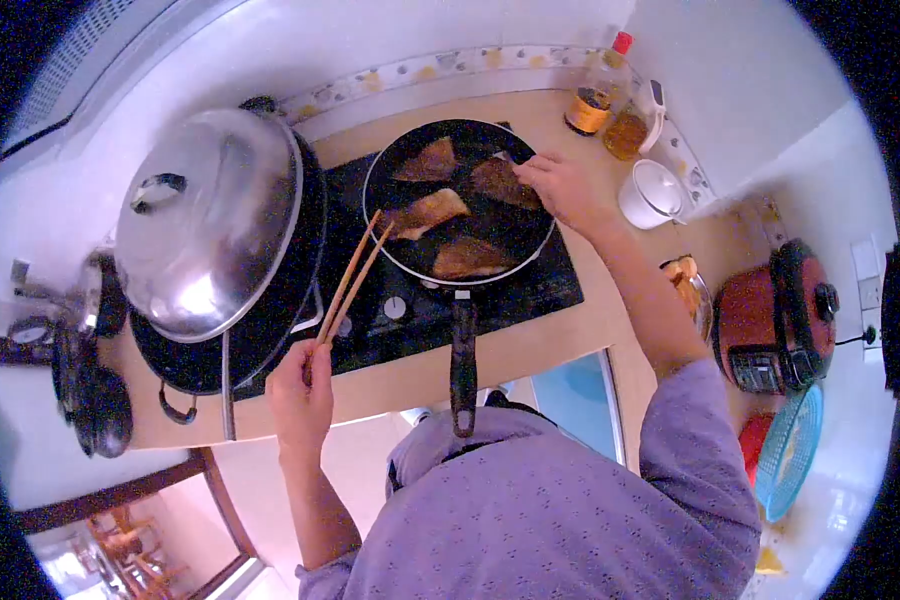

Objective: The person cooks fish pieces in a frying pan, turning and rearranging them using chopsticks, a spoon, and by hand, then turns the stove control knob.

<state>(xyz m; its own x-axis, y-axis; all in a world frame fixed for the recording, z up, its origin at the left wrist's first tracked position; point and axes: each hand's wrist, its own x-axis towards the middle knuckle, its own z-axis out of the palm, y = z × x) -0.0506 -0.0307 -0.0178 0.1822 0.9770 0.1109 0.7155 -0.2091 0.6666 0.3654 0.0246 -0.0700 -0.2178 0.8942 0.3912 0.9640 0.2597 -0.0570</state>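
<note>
A black frying pan [453, 222] with a pale rim sits on the stove, its handle towards my body. Several flat browned slices of food [470, 258] lie in it. In my left hand [301, 392] is a pair of wooden chopsticks [353, 283], closed in my fingers near the thick ends. Their tips reach over the pan's left rim, close to the middle slice [430, 213]. My right hand [562, 190] is at the right rim with fingers pinched on the edge of the right-hand slice [503, 181]; the fingertips partly hide the contact.
A wok with a domed metal lid [210, 225] occupies the left burner. Bottles [590, 108], a white cup [652, 194] and a plate of browned food [684, 281] stand right of the stove. Farther right are a red cooker [765, 318] and a blue basket [790, 455].
</note>
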